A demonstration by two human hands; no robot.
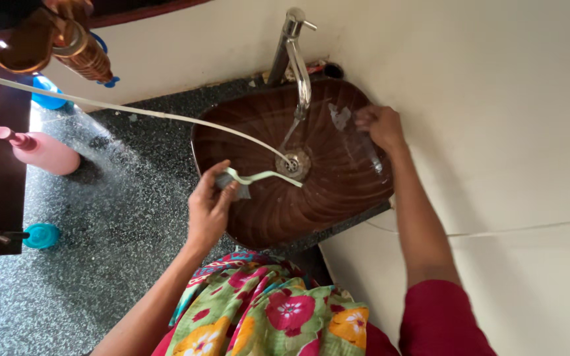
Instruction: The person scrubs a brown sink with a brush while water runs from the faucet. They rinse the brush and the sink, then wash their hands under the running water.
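Observation:
My left hand [209, 207] is at the near left rim of a brown ribbed sink basin [338, 198]. It grips a grey pad with a thin pale green handle [265, 176] that reaches toward the metal drain [293, 163]. My right hand [379, 125] rests on the basin's far inner wall with its fingers curled, next to a whitish smear [340, 117]. Whether anything lies under that hand is hidden. A chrome tap [296, 59] stands over the basin. A thin white hose [133, 110] runs from the upper left down to the drain.
The basin sits on a dark speckled stone counter [120, 217]. On the left are a pink pump bottle [41, 151], an amber bottle [84, 53], a blue object [51, 95] and a teal cap [41, 235]. A cream wall [496, 132] fills the right side.

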